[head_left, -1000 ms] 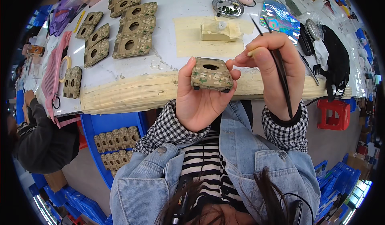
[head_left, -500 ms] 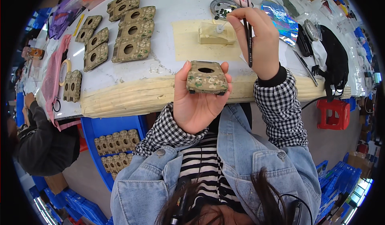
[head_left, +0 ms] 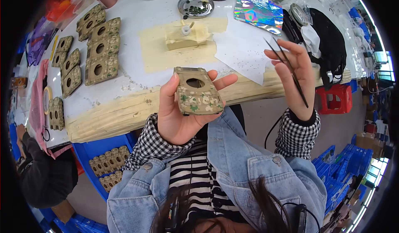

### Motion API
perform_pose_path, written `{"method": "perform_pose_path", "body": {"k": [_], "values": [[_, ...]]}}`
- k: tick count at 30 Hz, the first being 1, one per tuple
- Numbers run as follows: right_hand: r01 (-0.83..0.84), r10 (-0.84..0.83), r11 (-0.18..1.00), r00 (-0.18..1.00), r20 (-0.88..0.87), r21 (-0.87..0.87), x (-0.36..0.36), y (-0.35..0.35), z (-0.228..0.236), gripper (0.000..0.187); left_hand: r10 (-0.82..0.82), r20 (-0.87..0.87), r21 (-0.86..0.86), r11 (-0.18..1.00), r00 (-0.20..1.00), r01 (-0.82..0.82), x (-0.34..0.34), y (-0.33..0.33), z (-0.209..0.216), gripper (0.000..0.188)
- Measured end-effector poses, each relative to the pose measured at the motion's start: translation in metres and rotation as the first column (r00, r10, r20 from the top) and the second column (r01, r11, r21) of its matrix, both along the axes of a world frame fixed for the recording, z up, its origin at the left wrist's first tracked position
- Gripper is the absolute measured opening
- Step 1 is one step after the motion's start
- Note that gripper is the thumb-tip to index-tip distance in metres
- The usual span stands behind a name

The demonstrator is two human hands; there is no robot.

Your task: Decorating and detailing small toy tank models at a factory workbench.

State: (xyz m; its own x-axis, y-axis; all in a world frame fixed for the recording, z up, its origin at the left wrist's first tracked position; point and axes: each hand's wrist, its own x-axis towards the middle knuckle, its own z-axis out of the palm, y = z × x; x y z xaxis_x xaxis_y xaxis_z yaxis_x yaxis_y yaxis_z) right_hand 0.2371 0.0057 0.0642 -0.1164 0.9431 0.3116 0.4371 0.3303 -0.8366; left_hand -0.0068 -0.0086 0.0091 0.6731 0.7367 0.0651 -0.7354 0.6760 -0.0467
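In my left hand [head_left: 176, 123] lies a camouflage-patterned plastic housing [head_left: 199, 94] with an oval hole; my thumb grips one side and my fingers support it from below, two fingertips showing at the far side. My right hand [head_left: 297, 77] is off to the right, holding black pointed tweezers [head_left: 293, 73] between thumb and fingers, tips apart and pointing up and left. The tweezers do not touch the housing. Beyond the housing, a small white cup [head_left: 185, 30] with a short stick in it stands on a tape-covered block [head_left: 187, 43].
Several matching housings [head_left: 102, 64] stand in rows on the left of the table, and more sit in a blue bin [head_left: 89, 150] below. A round dish [head_left: 196, 6] of small dark parts is at the back. White paper [head_left: 241, 52] lies on the right. A red stool [head_left: 334, 100] stands beyond.
My right hand has left the small cup, moved right and down, and turned the tweezers tips-up; the thin stick is out of its fingers. The housing is tilted differently, and the view has shifted.
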Motion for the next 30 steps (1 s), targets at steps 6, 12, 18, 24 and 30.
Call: {"method": "perform_pose_path", "body": {"k": [6,12,18,24,30], "values": [[-0.216,0.168,0.962,0.95,-0.262,-0.165,0.027,0.004,-0.021,0.015,0.019,-0.219,-0.034,0.999,0.976,-0.027,0.017,0.001,0.014,0.068],[-0.325,0.214,0.887,0.92,-0.329,-0.329,0.04,0.03,-0.025,0.014,0.099,-0.393,0.081,0.994,0.914,-0.073,0.03,0.003,0.011,0.069],[-0.362,0.246,0.848,0.916,-0.317,-0.388,0.041,0.04,-0.027,0.012,0.15,-0.483,0.093,0.988,0.863,-0.12,0.039,0.005,0.009,0.071],[-0.382,0.263,0.831,0.911,-0.319,-0.404,0.038,0.045,-0.028,0.016,0.082,-0.268,0.213,0.977,0.96,-0.024,0.031,0.012,-0.004,0.055],[-0.385,0.262,0.825,0.91,-0.322,-0.414,0.037,0.047,-0.028,0.017,0.09,-0.244,0.23,0.973,0.966,-0.032,0.031,0.012,-0.006,0.057]]}}
